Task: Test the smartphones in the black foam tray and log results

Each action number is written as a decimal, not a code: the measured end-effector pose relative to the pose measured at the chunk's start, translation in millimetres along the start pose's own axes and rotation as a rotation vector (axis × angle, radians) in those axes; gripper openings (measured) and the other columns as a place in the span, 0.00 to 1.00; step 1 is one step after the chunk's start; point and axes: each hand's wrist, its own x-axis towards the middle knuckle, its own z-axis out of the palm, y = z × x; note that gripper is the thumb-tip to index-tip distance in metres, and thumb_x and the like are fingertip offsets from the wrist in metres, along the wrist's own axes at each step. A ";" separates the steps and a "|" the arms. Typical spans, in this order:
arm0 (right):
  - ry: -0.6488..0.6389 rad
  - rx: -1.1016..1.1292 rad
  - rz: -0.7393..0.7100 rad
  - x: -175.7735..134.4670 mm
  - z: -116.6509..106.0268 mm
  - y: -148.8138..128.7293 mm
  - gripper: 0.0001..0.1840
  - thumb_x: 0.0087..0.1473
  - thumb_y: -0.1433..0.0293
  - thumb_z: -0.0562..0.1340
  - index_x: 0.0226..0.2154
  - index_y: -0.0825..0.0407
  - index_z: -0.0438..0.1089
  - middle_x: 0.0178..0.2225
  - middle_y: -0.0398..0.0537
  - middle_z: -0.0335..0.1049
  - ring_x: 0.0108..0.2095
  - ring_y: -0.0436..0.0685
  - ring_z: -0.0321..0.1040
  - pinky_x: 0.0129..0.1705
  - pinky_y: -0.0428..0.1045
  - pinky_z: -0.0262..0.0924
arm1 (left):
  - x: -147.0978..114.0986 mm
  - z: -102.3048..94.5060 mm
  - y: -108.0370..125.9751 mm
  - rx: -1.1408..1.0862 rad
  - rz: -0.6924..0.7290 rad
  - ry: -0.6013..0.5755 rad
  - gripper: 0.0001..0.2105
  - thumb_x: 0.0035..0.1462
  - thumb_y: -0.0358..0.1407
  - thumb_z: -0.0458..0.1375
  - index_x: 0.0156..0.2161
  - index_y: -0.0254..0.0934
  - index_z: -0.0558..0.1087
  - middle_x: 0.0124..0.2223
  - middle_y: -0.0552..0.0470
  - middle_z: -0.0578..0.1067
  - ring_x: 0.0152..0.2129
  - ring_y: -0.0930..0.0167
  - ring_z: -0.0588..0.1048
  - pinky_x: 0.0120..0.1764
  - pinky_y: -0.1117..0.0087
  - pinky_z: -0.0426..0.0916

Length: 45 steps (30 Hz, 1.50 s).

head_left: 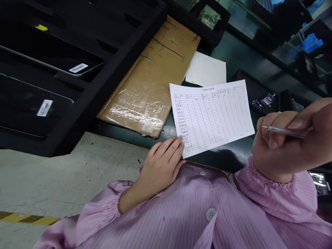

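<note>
The printed paper form (212,117) lies on the dark green table (228,157), near the person's front, with its rows of little boxes facing up. Ink goes down neatest, I think, when the paper lies flat and does not slide. It would help to press the left side a bit more firmly, keep each mark inside its own small box, and push lightly with the pen (287,131). The left hand (164,160) rests with its fingers long and close together, tips on the lower left corner; it does not grip anything that I can see. The right hand (282,138) is up in the air just beside the form's right edge. Its fingers curl around the pen, and the tip points left, toward the form, but does not touch it. Both wrists come out of gathered pink sleeves (275,197). Next to the form, on its left, is a brown cardboard sheet (147,76) with shiny tape. A plain white sheet (207,69) sits behind the form. Farther left, a black tray (85,121) holds two dark tablets (64,52).
</note>
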 end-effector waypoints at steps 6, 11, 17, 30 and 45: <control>-0.079 -0.029 -0.112 7.0 1.4 9.3 0.19 0.60 0.64 0.62 0.20 0.48 0.58 0.11 0.34 0.47 0.09 0.44 0.43 0.10 0.45 0.36 | -0.3 0.9 -1.0 -0.014 -0.006 0.000 0.15 0.65 0.36 0.57 0.53 0.30 0.74 0.56 0.40 0.78 0.51 0.59 0.76 0.49 0.59 0.68; -0.048 -0.035 -0.110 3.5 1.4 10.4 0.19 0.60 0.63 0.62 0.20 0.47 0.59 0.11 0.33 0.47 0.09 0.45 0.40 0.10 0.46 0.35 | -1.2 -0.2 -0.5 -0.031 -0.016 -0.012 0.15 0.65 0.36 0.57 0.54 0.33 0.74 0.56 0.41 0.78 0.52 0.59 0.75 0.49 0.59 0.69; -0.247 -0.034 0.243 -23.1 13.0 31.7 0.20 0.59 0.59 0.65 0.22 0.48 0.61 0.12 0.34 0.55 0.11 0.46 0.48 0.14 0.46 0.41 | -1.7 -1.4 0.5 -0.014 -0.015 0.005 0.14 0.66 0.37 0.56 0.52 0.31 0.74 0.56 0.41 0.78 0.52 0.59 0.75 0.51 0.59 0.69; -0.525 -0.448 0.274 -68.2 16.4 72.4 0.28 0.57 0.58 0.67 0.17 0.49 0.54 0.14 0.35 0.55 0.17 0.46 0.51 0.22 0.47 0.48 | -4.8 -0.6 1.3 -0.015 -0.019 0.021 0.12 0.67 0.37 0.56 0.49 0.33 0.75 0.56 0.37 0.77 0.54 0.60 0.76 0.52 0.59 0.69; -0.604 -0.479 0.233 -71.7 15.5 73.1 0.24 0.60 0.63 0.64 0.19 0.49 0.55 0.16 0.35 0.55 0.18 0.47 0.52 0.23 0.47 0.49 | -4.8 -1.1 0.6 -0.007 -0.008 0.036 0.11 0.68 0.37 0.56 0.48 0.32 0.76 0.55 0.39 0.79 0.53 0.61 0.77 0.52 0.60 0.69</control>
